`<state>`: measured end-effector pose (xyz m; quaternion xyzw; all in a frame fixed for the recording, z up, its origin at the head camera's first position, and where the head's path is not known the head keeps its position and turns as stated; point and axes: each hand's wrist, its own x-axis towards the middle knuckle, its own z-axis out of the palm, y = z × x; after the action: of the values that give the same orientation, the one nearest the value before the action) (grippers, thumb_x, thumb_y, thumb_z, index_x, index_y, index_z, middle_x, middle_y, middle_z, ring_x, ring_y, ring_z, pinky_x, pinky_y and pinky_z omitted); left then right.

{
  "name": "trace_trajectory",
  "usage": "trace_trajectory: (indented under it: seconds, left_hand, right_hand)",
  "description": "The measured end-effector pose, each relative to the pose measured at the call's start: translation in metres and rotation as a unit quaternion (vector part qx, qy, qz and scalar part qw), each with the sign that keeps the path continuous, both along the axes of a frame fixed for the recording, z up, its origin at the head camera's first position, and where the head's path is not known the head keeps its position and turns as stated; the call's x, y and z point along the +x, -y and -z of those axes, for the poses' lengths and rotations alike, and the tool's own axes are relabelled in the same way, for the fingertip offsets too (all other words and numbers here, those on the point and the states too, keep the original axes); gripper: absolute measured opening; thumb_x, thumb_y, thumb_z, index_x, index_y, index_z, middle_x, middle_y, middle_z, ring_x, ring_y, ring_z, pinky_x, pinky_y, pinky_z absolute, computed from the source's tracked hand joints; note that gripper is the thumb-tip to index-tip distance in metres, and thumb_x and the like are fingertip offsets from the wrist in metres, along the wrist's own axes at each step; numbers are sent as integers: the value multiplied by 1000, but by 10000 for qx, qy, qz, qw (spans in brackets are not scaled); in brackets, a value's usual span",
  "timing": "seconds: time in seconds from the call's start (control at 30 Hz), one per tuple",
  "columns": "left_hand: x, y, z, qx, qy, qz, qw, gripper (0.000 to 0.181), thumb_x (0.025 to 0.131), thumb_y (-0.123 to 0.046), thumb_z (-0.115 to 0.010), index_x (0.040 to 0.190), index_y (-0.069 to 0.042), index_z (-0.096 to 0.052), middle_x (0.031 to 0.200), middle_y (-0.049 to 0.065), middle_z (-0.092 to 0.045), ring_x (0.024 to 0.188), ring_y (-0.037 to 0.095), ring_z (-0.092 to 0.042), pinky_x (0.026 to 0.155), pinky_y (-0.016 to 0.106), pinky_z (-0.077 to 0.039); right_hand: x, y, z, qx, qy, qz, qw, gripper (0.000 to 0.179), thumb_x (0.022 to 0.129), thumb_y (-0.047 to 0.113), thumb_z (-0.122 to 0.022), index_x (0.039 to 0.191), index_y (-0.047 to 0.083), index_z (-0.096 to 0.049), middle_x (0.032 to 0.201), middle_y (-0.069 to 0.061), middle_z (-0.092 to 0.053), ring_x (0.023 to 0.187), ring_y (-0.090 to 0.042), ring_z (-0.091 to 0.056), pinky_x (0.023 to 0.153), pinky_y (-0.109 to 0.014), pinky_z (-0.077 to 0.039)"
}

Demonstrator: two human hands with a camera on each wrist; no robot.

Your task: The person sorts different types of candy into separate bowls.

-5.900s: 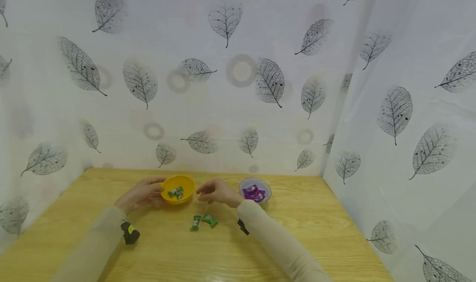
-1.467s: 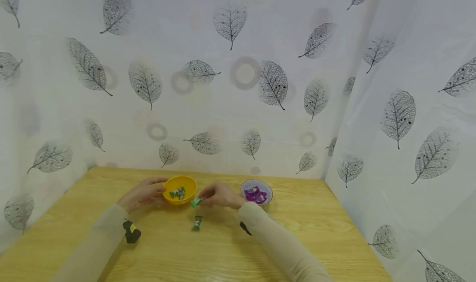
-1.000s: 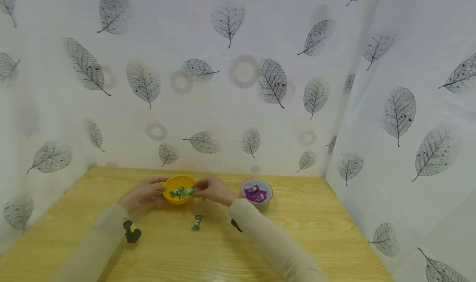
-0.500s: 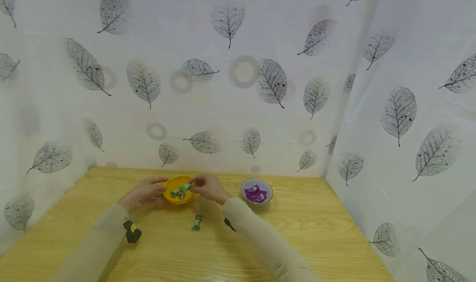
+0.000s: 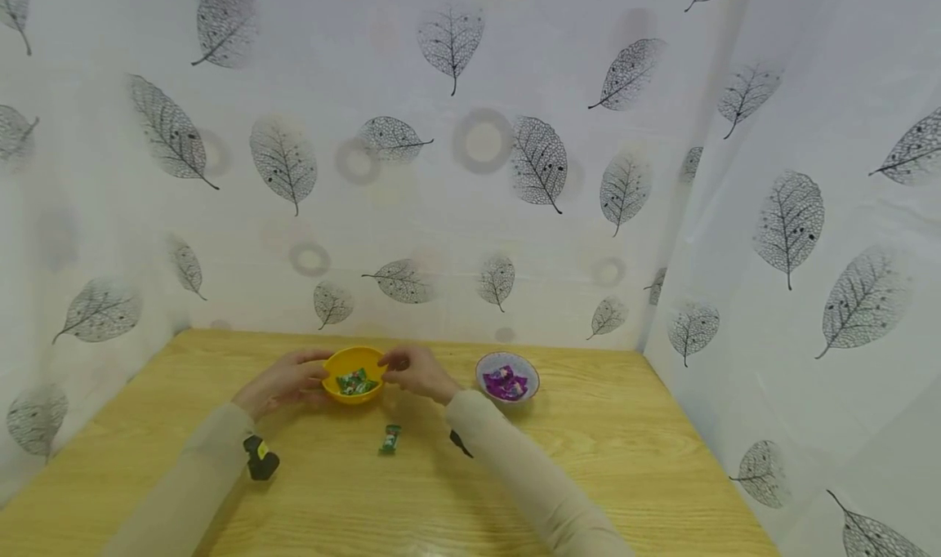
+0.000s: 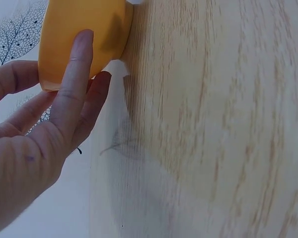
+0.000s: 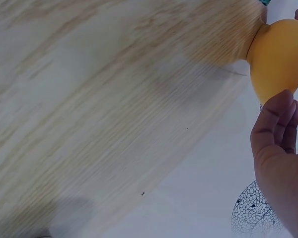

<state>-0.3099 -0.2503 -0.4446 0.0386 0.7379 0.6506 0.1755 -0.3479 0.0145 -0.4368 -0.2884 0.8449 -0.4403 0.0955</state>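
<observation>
My left hand (image 5: 283, 384) holds the left side of a yellow bowl (image 5: 353, 399); in the left wrist view one finger lies along the outer wall of the bowl (image 6: 64, 29) and another reaches its rim. Several green-wrapped candies (image 5: 356, 382) lie inside it. At the bowl's right rim is my right hand (image 5: 415, 372), fingers loosely bent with nothing between them. The right wrist view shows its fingertips close to the bowl (image 7: 278, 59). One more green candy (image 5: 390, 439) rests on the table in front of the bowl.
A pale patterned bowl (image 5: 531, 387) with purple-wrapped candies (image 5: 505, 382) stands to the right, behind the right forearm. Both bowls sit on a wooden table (image 5: 331, 500). Leaf-printed curtains (image 5: 470, 214) hang behind and at the right side.
My right hand picked up a green candy from the table, carried it left over the yellow bowl and let it go inside. The left hand has stayed at the bowl.
</observation>
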Motion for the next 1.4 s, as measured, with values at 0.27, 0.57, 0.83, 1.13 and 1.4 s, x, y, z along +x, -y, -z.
trace_trajectory:
  seconds: [0.27, 0.57, 0.83, 1.13, 1.4]
  left_hand:
    - [2, -1, -1, -27, -35, 33, 10000, 60, 98, -5, -46, 150, 10, -20, 146, 40, -31, 107, 23, -63, 90, 43, -57]
    - [2, 0, -1, -182, -117, 50, 9998, 59, 98, -6, -46, 149, 11, -21, 147, 40, -30, 110, 26, -61, 89, 41, -57]
    - [0, 2, 1, -232, -77, 28, 9997, 60, 98, -9, -48, 150, 9, -23, 148, 38, -31, 111, 25, -61, 89, 40, -57]
    - [-1, 3, 1, -333, -70, -32, 9994, 60, 97, -9, -48, 150, 8, -24, 148, 37, -32, 110, 25, -60, 90, 40, -57]
    - [-1, 2, 1, -263, -2, -90, 9996, 60, 98, -8, -49, 151, 7, -23, 148, 37, -32, 107, 23, -62, 90, 42, -57]
  right_hand:
    - [-1, -10, 2, -183, 272, -183, 9993, 26, 90, 10, -69, 115, 3, -70, 99, -6, -71, 80, -10, -63, 69, -29, -58]
    - [1, -21, 3, -347, 639, -610, 9955, 26, 87, 3, -70, 112, 0, -70, 105, -17, -72, 78, -12, -64, 72, -35, -59]
    - [-2, -27, 6, -195, 801, -1040, 9912, 26, 86, 5, -72, 112, 1, -71, 99, -15, -73, 79, -9, -64, 71, -29, -59]
    - [-2, -32, 11, 473, 1042, -1814, 9767, 29, 82, 8, -77, 111, 7, -73, 103, -2, -75, 87, -6, -68, 78, -25, -57]
    - [-1, -30, 16, 825, 1207, -2151, 9656, 32, 81, 11, -79, 112, 10, -73, 102, 5, -75, 89, -6, -67, 81, -23, -56]
